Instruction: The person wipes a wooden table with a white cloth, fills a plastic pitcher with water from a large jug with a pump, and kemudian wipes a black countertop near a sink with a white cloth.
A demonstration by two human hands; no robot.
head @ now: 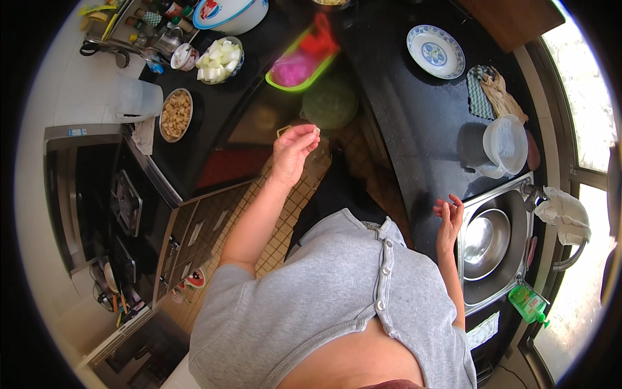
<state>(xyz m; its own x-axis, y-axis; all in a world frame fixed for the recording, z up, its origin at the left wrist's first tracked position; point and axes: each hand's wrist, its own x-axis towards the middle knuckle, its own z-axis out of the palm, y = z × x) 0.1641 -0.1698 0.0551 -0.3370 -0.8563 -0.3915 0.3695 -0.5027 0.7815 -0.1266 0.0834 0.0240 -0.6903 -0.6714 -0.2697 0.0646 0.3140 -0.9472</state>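
My left hand is raised over the floor in front of my body. A small whitish piece is pinched between its thumb and fingers; it is too small to name surely. Beyond that hand, a lime-green basket holds red and pink things that look blurred. A translucent round container shows just below it. My right hand hangs by the near edge of the steel sink, its fingers loosely bent and apart. Nothing shows in it. A steel bowl sits inside the sink.
On the left counter stand a bowl of pale cubes, a dish of brown chunks and spice jars. A patterned plate, cloths and a plastic jug lie along the right counter. Dish soap stands beside the sink.
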